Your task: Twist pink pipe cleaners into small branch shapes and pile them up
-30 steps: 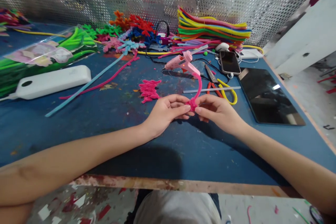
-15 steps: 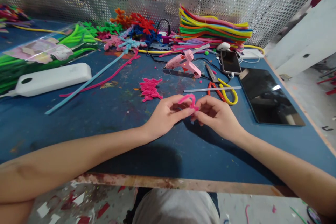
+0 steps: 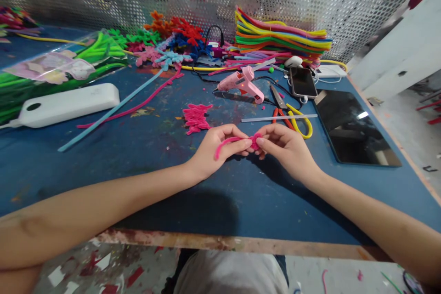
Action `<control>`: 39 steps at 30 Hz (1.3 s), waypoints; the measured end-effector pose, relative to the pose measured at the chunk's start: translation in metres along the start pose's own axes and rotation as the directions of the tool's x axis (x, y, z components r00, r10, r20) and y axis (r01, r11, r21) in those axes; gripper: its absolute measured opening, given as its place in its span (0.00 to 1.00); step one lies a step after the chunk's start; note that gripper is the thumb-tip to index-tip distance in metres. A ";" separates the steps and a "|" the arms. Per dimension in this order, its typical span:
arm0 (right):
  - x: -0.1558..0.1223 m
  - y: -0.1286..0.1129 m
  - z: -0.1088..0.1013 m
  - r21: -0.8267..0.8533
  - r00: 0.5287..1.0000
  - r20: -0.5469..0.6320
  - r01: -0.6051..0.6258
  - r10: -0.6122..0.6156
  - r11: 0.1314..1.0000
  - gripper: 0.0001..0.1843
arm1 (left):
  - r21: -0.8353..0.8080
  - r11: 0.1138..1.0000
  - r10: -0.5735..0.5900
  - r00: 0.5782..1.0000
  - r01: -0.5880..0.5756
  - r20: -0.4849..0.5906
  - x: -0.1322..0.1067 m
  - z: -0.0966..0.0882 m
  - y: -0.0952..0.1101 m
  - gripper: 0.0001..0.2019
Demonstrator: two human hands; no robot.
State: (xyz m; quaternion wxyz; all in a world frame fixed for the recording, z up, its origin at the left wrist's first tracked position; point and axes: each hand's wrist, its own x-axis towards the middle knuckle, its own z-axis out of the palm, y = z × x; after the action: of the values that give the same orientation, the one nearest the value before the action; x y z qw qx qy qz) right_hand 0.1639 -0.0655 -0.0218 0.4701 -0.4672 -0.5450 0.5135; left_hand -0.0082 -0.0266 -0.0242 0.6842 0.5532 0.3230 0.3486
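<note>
Both my hands meet over the middle of the blue table (image 3: 144, 170). My left hand (image 3: 215, 149) and my right hand (image 3: 284, 147) pinch a pink pipe cleaner (image 3: 234, 141) between their fingertips. Its twisted knot sits between the two thumbs, and its free end lies bent across my left fingers, pointing left and down. A small pile of pink pipe-cleaner shapes (image 3: 196, 117) lies just beyond my left hand.
A pink glue gun (image 3: 243, 83), a glue stick (image 3: 279, 118), red and yellow scissors (image 3: 292, 119), a phone (image 3: 302, 81) and a dark tablet (image 3: 354, 128) lie behind and right. A white box (image 3: 69, 104), bagged green stems (image 3: 51, 71), stacked coloured pipe cleaners (image 3: 280, 36) and finished flowers (image 3: 172, 39) fill the back.
The pipe cleaner's free end, which stood up towards the glue gun, has been bent over to the left and now lies across my left fingers. The hands stayed in place.
</note>
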 end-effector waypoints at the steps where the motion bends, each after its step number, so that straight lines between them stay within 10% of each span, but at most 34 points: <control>1: 0.000 0.000 -0.001 0.001 1.000 0.011 -0.018 0.018 1.000 0.09 | 0.022 1.000 -0.002 1.000 0.002 -0.006 0.000 0.000 0.001 0.08; 21: -0.003 0.002 0.010 0.207 0.985 0.024 -0.171 0.170 0.963 0.13 | 0.486 0.821 0.342 0.940 -0.300 0.002 0.002 -0.001 0.004 0.04; 33: 0.000 0.012 0.005 0.350 0.984 0.058 -0.180 0.170 0.919 0.14 | 0.240 0.956 0.155 0.985 -0.168 0.072 0.009 -0.003 0.003 0.09; 39: -0.007 -0.001 0.006 0.088 0.992 -0.109 -0.061 0.070 0.994 0.15 | 0.273 0.951 0.162 0.986 -0.146 -0.037 0.003 -0.001 0.001 0.10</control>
State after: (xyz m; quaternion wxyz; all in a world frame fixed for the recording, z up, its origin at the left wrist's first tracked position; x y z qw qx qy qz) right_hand 0.1591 -0.0736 -0.0208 0.5021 -0.4927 -0.4800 0.5242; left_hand -0.0078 -0.0231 -0.0235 0.5637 0.6541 0.3432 0.3697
